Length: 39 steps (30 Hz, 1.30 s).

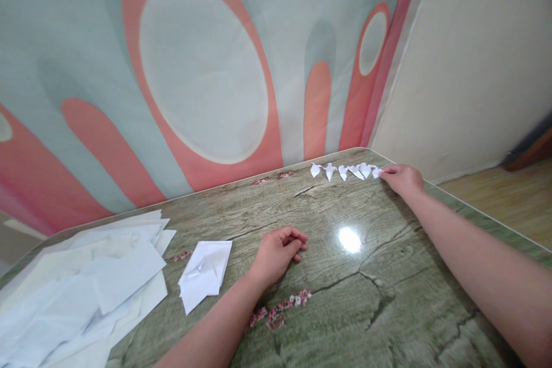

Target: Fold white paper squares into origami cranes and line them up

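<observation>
At the far right corner of the table, my right hand is closed, thumb and fingers pinching a small white folded-paper crane at the right end of a row. Several more paper cranes stand to its left along the back edge. My left hand rests on the table near the middle, loosely curled, with a gap between thumb and fingers and nothing visible in it. Left of that hand lies a small stack of white paper pieces, the top one partly folded or creased.
A large loose pile of white paper sheets covers the table's left side. The wood-patterned table has a glossy top with a bright light reflection. Behind it rises a wall covering with pink and white shapes.
</observation>
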{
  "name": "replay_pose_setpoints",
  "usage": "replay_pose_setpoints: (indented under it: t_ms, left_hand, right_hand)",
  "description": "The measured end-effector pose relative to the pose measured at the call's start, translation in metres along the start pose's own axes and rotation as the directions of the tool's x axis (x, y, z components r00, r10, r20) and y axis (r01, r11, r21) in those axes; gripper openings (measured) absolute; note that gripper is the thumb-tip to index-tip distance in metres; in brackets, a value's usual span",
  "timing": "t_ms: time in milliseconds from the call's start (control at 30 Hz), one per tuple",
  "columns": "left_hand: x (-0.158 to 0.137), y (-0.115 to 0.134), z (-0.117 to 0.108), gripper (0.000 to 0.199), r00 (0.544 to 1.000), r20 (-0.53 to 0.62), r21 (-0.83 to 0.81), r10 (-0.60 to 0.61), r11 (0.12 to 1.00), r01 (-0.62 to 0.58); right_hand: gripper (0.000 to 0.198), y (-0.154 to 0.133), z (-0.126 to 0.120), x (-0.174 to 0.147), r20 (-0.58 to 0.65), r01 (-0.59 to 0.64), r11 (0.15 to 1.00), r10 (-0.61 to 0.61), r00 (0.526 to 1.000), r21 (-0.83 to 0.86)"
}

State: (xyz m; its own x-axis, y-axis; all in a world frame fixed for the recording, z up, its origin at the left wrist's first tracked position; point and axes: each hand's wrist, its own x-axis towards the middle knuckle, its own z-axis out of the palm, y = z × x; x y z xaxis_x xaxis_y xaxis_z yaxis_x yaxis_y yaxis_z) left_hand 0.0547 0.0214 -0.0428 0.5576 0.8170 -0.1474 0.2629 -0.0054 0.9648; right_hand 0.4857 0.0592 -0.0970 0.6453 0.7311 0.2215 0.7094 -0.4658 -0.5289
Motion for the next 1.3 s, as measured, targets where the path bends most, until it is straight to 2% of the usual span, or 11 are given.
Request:
replay_pose_setpoints:
  t_ms: [200, 400, 467, 533, 633, 700, 833, 967, 1100, 1200, 1300]
  left_hand:
    - [-0.001, 0.0, 0.002, 0.015, 1.0, -0.002, -0.005, 0.007, 1.0, -0.007]
    - [-0.009, 0.014, -0.005, 0.016, 0.998, -0.039, 0.059, 0.047, 0.997, -0.045]
    - [-0.014, 0.033, -0.019, 0.018, 0.981, -0.095, 0.234, 0.171, 0.961, -0.145]
    - [-0.022, 0.058, -0.037, 0.018, 0.948, -0.17, 0.313, 0.27, 0.927, -0.208]
    - [-0.035, 0.089, -0.071, 0.021, 0.917, -0.251, 0.359, 0.31, 0.91, -0.209]
    - [-0.047, 0.094, -0.093, 0.023, 0.902, -0.298, 0.49, 0.312, 0.861, -0.136]
    - [-0.079, 0.059, -0.131, 0.03, 0.881, -0.37, 0.738, 0.295, 0.669, 0.086]
    - [-0.119, -0.004, -0.152, 0.046, 0.91, -0.301, 0.862, 0.286, 0.489, 0.132]
    - [-0.147, -0.037, -0.141, 0.054, 0.971, -0.11, 0.921, 0.212, 0.388, 0.019]
    - [-0.15, -0.034, -0.111, 0.056, 0.981, -0.005, 0.919, 0.196, 0.387, -0.072]
    - [-0.14, -0.016, -0.077, 0.055, 0.977, 0.092, 0.873, 0.194, 0.455, -0.173]
  right_hand:
    - [0.028, -0.002, -0.004, -0.001, 0.077, -0.088, 0.986, 0.1, 0.992, -0.143]
    - [0.032, -0.004, -0.007, -0.002, 0.096, -0.083, 0.983, 0.099, 0.99, -0.162]
    - [0.032, -0.004, -0.008, -0.002, 0.098, -0.071, 0.986, 0.087, 0.991, -0.151]
    - [0.03, -0.003, -0.009, -0.001, 0.095, -0.057, 0.989, 0.071, 0.993, -0.137]
    - [0.03, -0.001, -0.009, -0.001, 0.083, -0.047, 0.992, 0.057, 0.995, -0.114]
    - [0.031, 0.001, -0.008, 0.0, 0.069, -0.051, 0.994, 0.057, 0.996, -0.096]
    - [0.031, 0.006, -0.01, 0.001, 0.008, -0.072, 0.996, 0.073, 0.997, -0.051]
    - [0.028, 0.011, -0.016, -0.001, -0.065, -0.094, 0.996, 0.093, 0.993, -0.002]
    - [0.021, 0.005, -0.023, -0.012, -0.131, -0.069, 0.996, 0.076, 0.988, 0.058]
    - [0.026, -0.01, -0.033, -0.026, -0.218, -0.006, 0.994, 0.029, 0.975, 0.106]
    - [0.034, -0.037, -0.047, -0.041, -0.296, 0.102, 0.985, -0.057, 0.954, 0.138]
